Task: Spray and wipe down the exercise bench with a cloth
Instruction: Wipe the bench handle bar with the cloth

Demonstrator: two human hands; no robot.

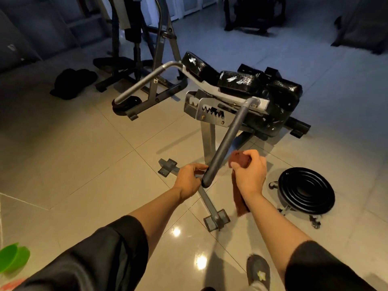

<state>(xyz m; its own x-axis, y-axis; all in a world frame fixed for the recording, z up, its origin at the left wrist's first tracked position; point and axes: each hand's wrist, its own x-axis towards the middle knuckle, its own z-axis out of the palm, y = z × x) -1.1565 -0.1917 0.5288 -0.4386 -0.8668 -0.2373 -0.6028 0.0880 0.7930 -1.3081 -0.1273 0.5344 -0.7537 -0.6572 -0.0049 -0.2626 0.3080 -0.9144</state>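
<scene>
You see glossy black vinyl pads (241,80) with white scuffs, a matt grey metal frame (206,139) and a matt dark handle (225,143). Your cloth (239,160) looks soft, brown, matt. The floor (84,164) tiles are shiny.

Dim bluish room, bright glare spots on glossy floor tiles (84,164), wide-angle bending at edges, soft blur

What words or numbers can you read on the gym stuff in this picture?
None can be read.
The white marks on the black bench pads are scuffs or glare, not letters.
The small pale tag on the grey frame is too small and blurred to read.
The shoe at the bottom has a pale star-like shape, no words.
The brown cloth in the right hand and the grey handle gripped by the left hand carry no text.
</scene>
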